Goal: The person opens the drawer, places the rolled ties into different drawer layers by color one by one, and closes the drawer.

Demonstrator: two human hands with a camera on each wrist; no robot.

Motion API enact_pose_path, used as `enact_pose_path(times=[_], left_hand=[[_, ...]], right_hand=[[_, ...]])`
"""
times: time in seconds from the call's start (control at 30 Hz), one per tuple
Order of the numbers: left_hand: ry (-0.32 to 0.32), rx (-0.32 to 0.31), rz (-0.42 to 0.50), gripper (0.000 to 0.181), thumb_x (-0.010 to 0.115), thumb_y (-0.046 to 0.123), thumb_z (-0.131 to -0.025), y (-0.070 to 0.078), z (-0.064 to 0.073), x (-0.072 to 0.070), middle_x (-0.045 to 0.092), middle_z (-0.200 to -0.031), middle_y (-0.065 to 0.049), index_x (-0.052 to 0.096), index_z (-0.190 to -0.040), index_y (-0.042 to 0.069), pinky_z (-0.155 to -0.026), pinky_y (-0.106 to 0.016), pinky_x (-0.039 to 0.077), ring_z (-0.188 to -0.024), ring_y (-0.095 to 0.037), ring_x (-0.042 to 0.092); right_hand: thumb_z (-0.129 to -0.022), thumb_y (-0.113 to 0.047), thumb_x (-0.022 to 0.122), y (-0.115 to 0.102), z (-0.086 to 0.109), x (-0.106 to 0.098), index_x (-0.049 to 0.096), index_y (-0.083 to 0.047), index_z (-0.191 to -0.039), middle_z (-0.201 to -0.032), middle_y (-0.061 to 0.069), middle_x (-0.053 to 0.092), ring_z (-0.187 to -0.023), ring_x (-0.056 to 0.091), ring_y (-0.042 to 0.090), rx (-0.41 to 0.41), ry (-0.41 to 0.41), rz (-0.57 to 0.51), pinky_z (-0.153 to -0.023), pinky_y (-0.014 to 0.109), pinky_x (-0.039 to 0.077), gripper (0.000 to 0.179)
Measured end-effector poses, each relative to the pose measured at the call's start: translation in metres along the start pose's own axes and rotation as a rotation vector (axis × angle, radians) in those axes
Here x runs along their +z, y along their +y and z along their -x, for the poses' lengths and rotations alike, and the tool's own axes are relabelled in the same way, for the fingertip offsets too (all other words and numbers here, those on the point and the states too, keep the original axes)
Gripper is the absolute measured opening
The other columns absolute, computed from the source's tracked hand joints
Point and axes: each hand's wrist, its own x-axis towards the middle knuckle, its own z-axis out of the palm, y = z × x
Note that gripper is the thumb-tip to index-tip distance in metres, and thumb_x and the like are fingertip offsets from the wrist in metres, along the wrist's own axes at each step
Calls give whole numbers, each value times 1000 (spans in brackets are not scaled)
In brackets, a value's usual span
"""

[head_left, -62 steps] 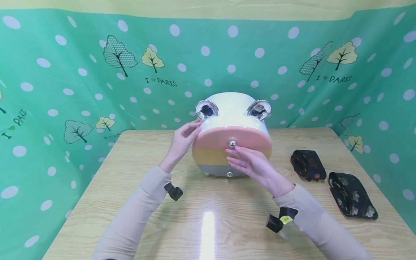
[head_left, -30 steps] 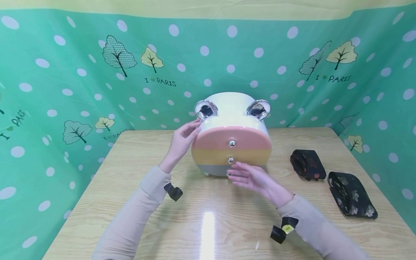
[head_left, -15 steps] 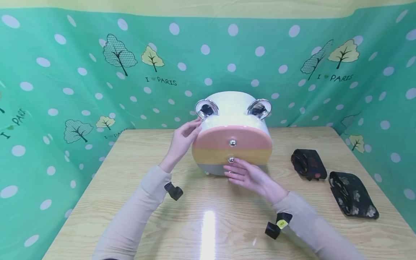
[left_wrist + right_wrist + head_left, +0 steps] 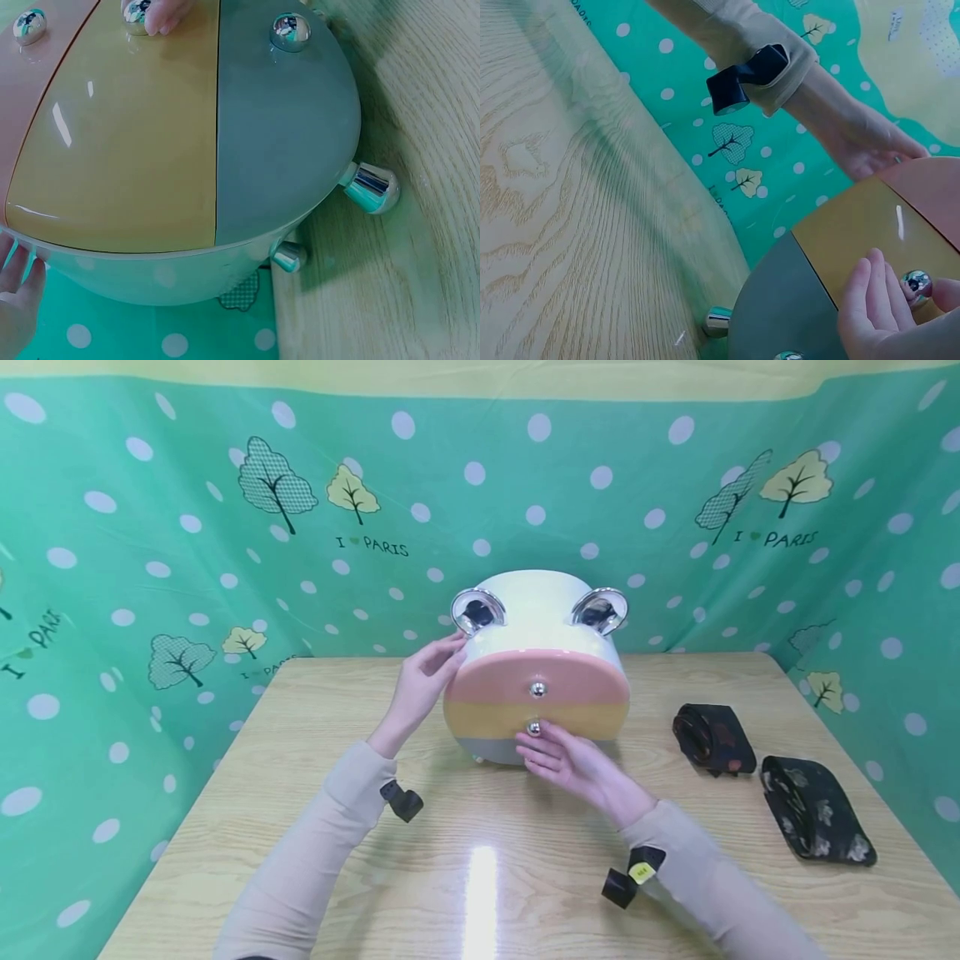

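A white, rounded drawer box (image 4: 536,610) with chrome ring ears stands at the table's back. Its front has pink (image 4: 495,672), yellow (image 4: 480,718) and grey (image 4: 289,127) drawers, each with a chrome ball knob. My right hand (image 4: 570,764) is at the yellow drawer's knob (image 4: 916,285), thumb on one side and fingers on the other, pinching it. That drawer sits flush with its neighbours. With fingers extended, my left hand (image 4: 423,685) rests against the box's left side, below the left ear (image 4: 477,612); its fingertips show at the box's edge in the left wrist view.
Two dark, patterned folded cloth items, one smaller (image 4: 714,739) and one larger (image 4: 816,810), lie on the wooden table (image 4: 315,827) to the right. A green dotted curtain (image 4: 420,468) hangs behind and along the sides. Chrome feet (image 4: 373,187) hold the box up.
My right hand has come down from the pink drawer's knob, dipped below the yellow one, then risen to take that knob. The left hand and the box have stayed put.
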Motion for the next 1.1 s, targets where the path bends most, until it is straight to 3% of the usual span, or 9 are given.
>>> enact_pose_path(times=[0.17, 0.33, 0.5, 0.63, 1.1], left_hand=[[-1, -1, -2, 29, 55, 8, -87, 0, 0, 0, 47, -128, -15, 54, -112, -7, -98, -24, 38, -119, -22, 43], [-4, -1, 5, 30, 55, 8, -87, 0, -1, 0, 47, -129, -15, 54, -112, -7, -98, -24, 37, -120, -21, 43], [-2, -14, -9, 30, 55, 10, -87, 0, 0, 0, 48, -129, -13, 54, -113, -6, -98, -24, 37, -119, -21, 44], [0, -16, -20, 30, 55, 10, -87, 0, 0, 0, 48, -128, -13, 54, -113, -6, -98, -24, 38, -119, -21, 44], [2, -7, 0, 29, 55, 8, -87, -1, 0, -1, 48, -128, -14, 54, -111, -7, -97, -23, 38, -118, -21, 45]], right_hand=[[-86, -26, 57, 3, -1, -7, 44, -8, -109, -120, 19, 53, -107, 55, 23, -38, -79, 15, -100, 37, 35, 31], [-90, -24, 51, 3, 4, 1, 43, -8, -110, -119, 18, 53, -110, 52, 25, -12, 4, 30, -103, 39, 31, 27], [-93, -22, 44, 4, 7, 4, 40, -6, -114, -124, 20, 48, -120, 39, 31, 18, 30, 25, -101, 37, 34, 26], [-94, -23, 43, 5, 12, 6, 38, -7, -120, -127, 19, 44, -115, 46, 28, 40, 43, 45, -98, 36, 39, 31], [-91, -26, 49, 9, 23, 6, 42, -8, -119, -114, 13, 58, -102, 58, 22, 61, 52, 118, -90, 32, 46, 34]])
